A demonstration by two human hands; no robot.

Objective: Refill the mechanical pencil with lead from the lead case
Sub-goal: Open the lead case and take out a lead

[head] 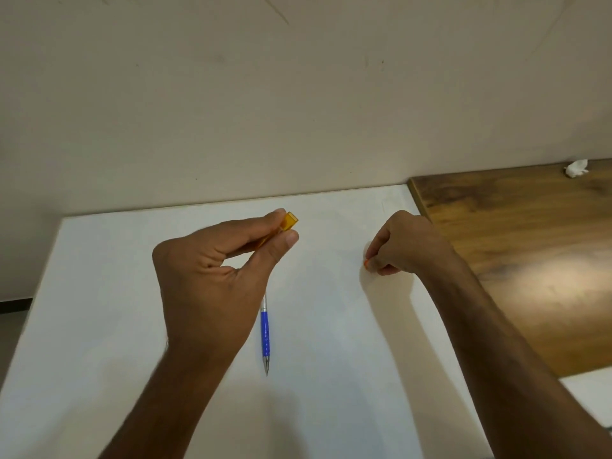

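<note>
Fingers [291,238] of the left hand [212,286] are pinching the lead case [287,222] between thumb and forefinger, its amber open-looking end poking out past the fingertips, raised above the worktop [99,309]. Fingers of the right hand [402,243] are curling shut on a small orange piece [366,264], probably the case's cap; only a sliver is showing, so that is a guess.

Largest to smallest, all placed from the mechanical pencil [265,336]:

- Worktop: white, carrying the pencil near its middle. A wooden surface [513,246] is lying well to the pencil's right.
- Left hand: hanging just above the pencil's upper end, hiding it.
- Right hand: resting up and to the right of the pencil, apart from it.
- Pencil: lying flat, tip pointing toward the person, blue grip section showing, untouched.
- Lead case: beyond the pencil's hidden end, in the left hand.

Handling judgement: pencil looks light, stiff, round, so liable to roll; best taken at the blue grip. Case is light, hard plastic, smooth, needing only a gentle side pinch. Leads, not visible, would be thin and brittle, snapping if bent or squeezed; better tipped out than pulled.
</note>
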